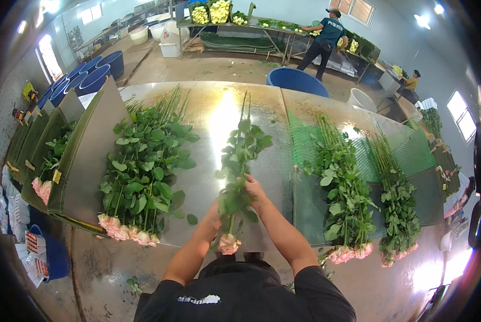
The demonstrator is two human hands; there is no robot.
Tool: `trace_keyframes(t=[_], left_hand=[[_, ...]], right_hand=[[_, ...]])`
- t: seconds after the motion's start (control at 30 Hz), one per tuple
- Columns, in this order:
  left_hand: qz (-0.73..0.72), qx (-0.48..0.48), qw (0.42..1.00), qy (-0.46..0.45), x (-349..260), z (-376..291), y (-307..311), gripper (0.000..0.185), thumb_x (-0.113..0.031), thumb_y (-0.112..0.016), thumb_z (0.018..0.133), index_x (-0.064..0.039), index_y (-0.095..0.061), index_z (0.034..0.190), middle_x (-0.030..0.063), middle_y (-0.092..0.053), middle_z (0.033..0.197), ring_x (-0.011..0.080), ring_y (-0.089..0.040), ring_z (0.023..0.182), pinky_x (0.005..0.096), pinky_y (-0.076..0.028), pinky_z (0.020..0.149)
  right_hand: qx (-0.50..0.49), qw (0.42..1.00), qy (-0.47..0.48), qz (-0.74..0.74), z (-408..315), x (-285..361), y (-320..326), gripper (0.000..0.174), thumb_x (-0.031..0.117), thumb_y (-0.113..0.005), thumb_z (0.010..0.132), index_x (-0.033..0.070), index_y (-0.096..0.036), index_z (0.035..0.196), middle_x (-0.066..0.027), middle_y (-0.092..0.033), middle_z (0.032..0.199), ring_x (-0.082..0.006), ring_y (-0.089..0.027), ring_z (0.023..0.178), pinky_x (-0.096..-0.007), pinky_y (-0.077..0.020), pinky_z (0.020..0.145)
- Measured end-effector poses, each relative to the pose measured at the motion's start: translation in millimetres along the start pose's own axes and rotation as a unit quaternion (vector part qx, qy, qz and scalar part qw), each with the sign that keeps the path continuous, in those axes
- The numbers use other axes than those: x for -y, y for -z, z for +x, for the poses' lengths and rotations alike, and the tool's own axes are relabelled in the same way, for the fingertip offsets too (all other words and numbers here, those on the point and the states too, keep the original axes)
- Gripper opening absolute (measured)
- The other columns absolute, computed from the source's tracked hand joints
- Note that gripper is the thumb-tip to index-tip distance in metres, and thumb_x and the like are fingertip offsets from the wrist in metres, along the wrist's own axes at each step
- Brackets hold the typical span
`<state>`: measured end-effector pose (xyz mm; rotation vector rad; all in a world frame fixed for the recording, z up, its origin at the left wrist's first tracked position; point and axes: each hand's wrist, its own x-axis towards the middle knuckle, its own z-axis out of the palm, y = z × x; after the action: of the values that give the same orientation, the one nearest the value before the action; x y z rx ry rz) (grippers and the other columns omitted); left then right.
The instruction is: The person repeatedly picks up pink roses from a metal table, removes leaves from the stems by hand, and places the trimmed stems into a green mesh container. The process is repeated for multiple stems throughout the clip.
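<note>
A leafy pink rose stem [231, 221] lies lengthwise before me, its bloom at the near edge of the metal table [200, 169]. My right hand [255, 190] grips the stem about halfway along. Most of my left hand [215, 215] is behind the leaves on the near part, so its fingers are hidden and its hold is unclear. To the left lies a large pile of pink roses [143, 173], blooms towards me. Two more rose bunches, one nearer [341, 197] and one farther right [399, 201], rest on the dark green mat and green netting [397, 157].
Upright metal dividers with green covering [91, 149] stand at the left. Blue tubs [95, 78] are beyond them, and a large blue tub [296, 82] stands past the far edge. Two people [327, 38] work farther back among flowers. Fallen leaves [133, 285] lie on the floor.
</note>
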<state>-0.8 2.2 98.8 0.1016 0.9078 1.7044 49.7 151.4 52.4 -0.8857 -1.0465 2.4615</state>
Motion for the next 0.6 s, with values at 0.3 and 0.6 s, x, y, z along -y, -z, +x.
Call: trace_keyframes(t=[0.3,0.6], left_hand=[[-0.026,-0.039,0.999,0.017,43,36,112,0.022,-0.017,-0.057,0.090,-0.004,-0.056,0.107,0.0087,-0.063,0.100,0.0174,-0.060,0.077,0.0303,-0.050,0.059],[0.146,-0.103,0.982,0.059,41,39,55,0.033,-0.013,-0.057,0.089,-0.009,-0.045,0.120,0.0044,-0.058,0.099,0.0136,-0.057,0.079,0.0279,-0.050,0.058]], right_hand=[[-0.016,0.998,0.026,-0.061,2,12,12,0.024,0.011,-0.061,0.087,0.004,-0.059,0.111,-0.0056,-0.067,0.090,-0.0155,-0.063,0.072,-0.0298,-0.0531,0.061],[-0.064,0.951,0.131,-0.273,28,-34,58,0.042,0.011,-0.071,0.080,-0.004,-0.058,0.117,-0.0058,-0.065,0.100,-0.0134,-0.059,0.089,-0.0277,-0.0474,0.079]])
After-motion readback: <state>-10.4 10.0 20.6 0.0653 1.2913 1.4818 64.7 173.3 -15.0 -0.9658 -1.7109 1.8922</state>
